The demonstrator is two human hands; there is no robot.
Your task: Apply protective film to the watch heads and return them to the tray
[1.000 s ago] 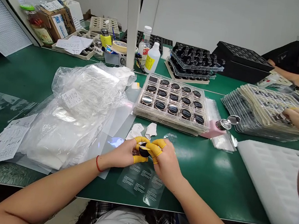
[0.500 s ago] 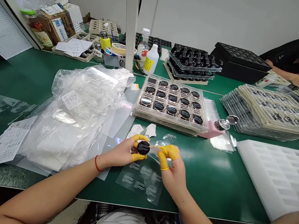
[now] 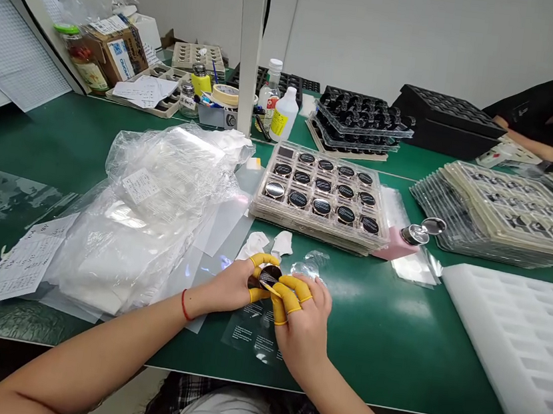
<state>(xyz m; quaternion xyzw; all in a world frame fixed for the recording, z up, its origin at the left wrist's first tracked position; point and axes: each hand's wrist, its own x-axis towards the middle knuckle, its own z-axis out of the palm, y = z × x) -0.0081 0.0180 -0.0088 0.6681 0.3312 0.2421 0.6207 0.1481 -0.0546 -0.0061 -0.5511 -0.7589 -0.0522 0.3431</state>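
My left hand, in yellow finger cots, is closed around the rim of a round black-faced watch case. The case is tilted, and light glints off its face. My right hand, also in yellow finger cots, pinches a thin pale pointed piece against the lower edge of the face; its exact kind is unclear. Below the hands lies a clear sheet of round stickers with white print, partly covered by my right hand. Ahead, a clear tray holds rows of similar black-faced cases, one of them shinier than the others.
Plastic bags are heaped on the left beside a written sheet. White scraps and a pink dispenser bottle lie near the tray. A white foam tray and stacked trays stand right. Another person's arm rests at far right.
My right hand has moved left and in over the watch case, its fingers now more curled. The case has tilted, and the pale piece now points at its lower edge.
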